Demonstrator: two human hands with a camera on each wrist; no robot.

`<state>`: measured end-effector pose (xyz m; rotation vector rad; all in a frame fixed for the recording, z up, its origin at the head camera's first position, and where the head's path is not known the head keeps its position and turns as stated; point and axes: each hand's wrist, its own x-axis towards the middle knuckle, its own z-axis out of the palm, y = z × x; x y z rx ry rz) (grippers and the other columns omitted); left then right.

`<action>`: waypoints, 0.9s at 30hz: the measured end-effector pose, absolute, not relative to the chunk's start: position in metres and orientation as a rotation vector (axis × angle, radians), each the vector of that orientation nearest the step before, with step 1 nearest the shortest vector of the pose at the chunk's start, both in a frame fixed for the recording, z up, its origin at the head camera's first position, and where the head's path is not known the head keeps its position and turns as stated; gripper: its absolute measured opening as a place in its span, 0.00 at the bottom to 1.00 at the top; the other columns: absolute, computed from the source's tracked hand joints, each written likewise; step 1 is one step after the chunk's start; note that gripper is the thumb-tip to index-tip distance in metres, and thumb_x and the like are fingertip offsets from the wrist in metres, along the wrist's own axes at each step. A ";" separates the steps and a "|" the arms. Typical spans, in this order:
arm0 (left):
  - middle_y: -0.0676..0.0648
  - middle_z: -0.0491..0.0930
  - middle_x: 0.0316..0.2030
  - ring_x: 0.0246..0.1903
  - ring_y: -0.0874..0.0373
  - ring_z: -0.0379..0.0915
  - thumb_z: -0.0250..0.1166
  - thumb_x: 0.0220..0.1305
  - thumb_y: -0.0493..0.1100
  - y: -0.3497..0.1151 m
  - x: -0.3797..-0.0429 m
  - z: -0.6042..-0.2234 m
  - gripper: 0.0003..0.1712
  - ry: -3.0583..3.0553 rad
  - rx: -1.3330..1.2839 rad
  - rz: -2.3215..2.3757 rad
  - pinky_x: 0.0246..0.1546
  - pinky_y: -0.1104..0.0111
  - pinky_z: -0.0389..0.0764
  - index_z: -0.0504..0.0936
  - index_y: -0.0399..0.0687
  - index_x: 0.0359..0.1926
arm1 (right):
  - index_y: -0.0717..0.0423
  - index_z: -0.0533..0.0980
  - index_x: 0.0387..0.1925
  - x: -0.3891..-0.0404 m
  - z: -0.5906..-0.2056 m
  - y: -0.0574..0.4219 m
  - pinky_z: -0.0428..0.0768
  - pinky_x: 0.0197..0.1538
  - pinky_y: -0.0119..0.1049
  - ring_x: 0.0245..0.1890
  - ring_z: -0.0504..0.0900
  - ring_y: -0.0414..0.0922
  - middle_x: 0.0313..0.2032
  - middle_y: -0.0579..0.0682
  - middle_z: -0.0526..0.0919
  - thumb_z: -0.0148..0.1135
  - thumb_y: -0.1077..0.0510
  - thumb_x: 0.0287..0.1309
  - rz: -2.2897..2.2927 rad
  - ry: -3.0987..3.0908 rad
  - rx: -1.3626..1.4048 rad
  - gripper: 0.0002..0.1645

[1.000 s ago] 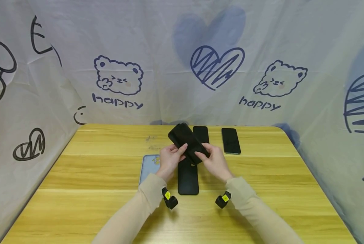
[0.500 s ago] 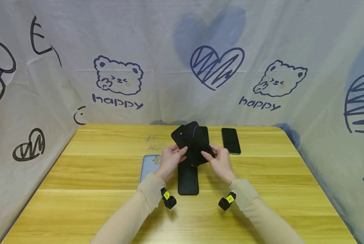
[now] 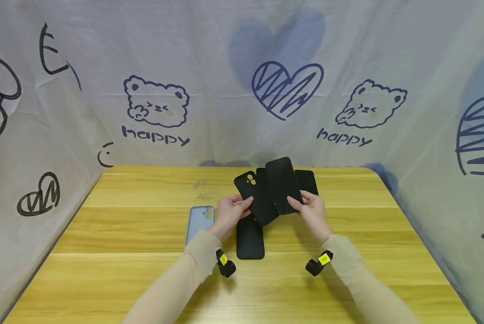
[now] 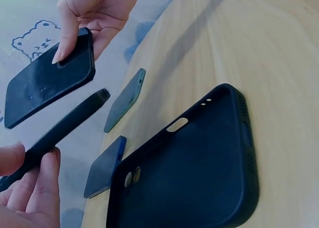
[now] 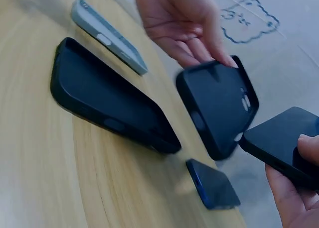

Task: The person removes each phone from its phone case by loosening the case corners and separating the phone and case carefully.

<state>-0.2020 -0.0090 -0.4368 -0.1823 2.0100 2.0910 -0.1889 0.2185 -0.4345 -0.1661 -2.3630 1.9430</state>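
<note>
My left hand (image 3: 228, 215) pinches a black phone case (image 3: 260, 204) by its lower left edge. The case's camera cutouts show at its top, and in the right wrist view its hollow side (image 5: 219, 101) faces the camera. Just to the right, my right hand (image 3: 314, 213) grips a black phone (image 3: 282, 185) between thumb and fingers. Case and phone are apart in the left wrist view, both above the table. Beneath them a second black phone case (image 3: 250, 240) lies hollow side up, partly covered in the head view by the held case.
A light blue phone case (image 3: 198, 222) lies left of the black one, partly behind my left wrist. Two phones lie at the back: one (image 3: 308, 181) partly behind the held phone, another (image 3: 260, 173) mostly covered. White cloth (image 3: 225, 108) with drawings stands behind the wooden table (image 3: 124, 225).
The phone and black case overlapped a second ago. My right hand has moved right with the phone, fanning it away from the case, whose camera cutouts now show. My left hand has barely moved.
</note>
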 end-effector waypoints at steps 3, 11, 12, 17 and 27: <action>0.34 0.79 0.61 0.59 0.46 0.81 0.65 0.71 0.44 -0.005 -0.200 -0.439 0.33 2.012 -0.147 2.040 0.52 0.66 0.86 0.68 0.31 0.70 | 0.65 0.78 0.58 -0.188 -0.434 0.232 0.85 0.37 0.29 0.32 0.84 0.27 0.35 0.36 0.88 0.66 0.55 0.66 1.962 -2.370 -0.258 0.24; 0.32 0.74 0.65 0.60 0.46 0.80 0.65 0.71 0.45 0.014 -0.194 -0.448 0.34 1.971 -0.043 1.933 0.53 0.65 0.86 0.68 0.30 0.70 | 0.70 0.65 0.70 -0.184 -0.428 0.257 0.86 0.39 0.24 0.34 0.87 0.30 0.32 0.33 0.86 0.61 0.58 0.70 2.335 -2.095 -0.368 0.33; 0.31 0.72 0.67 0.60 0.46 0.79 0.65 0.71 0.45 0.016 -0.194 -0.450 0.35 1.967 -0.038 1.918 0.53 0.65 0.86 0.67 0.29 0.70 | 0.71 0.63 0.70 -0.183 -0.427 0.260 0.86 0.39 0.24 0.34 0.87 0.30 0.32 0.33 0.86 0.60 0.59 0.71 2.363 -2.066 -0.377 0.33; 0.30 0.67 0.70 0.61 0.45 0.79 0.67 0.69 0.46 0.029 -0.191 -0.454 0.36 1.971 -0.018 1.864 0.52 0.65 0.86 0.67 0.29 0.70 | 0.65 0.69 0.64 -0.182 -0.423 0.268 0.85 0.38 0.23 0.32 0.87 0.32 0.32 0.37 0.85 0.59 0.61 0.71 2.481 -1.933 -0.445 0.24; 0.33 0.81 0.55 0.49 0.48 0.86 0.69 0.67 0.43 0.051 -0.180 -0.455 0.28 2.004 0.060 1.746 0.48 0.63 0.87 0.76 0.26 0.60 | 0.55 0.71 0.57 -0.178 -0.420 0.277 0.85 0.39 0.23 0.36 0.88 0.33 0.35 0.39 0.86 0.60 0.57 0.70 2.570 -1.842 -0.536 0.17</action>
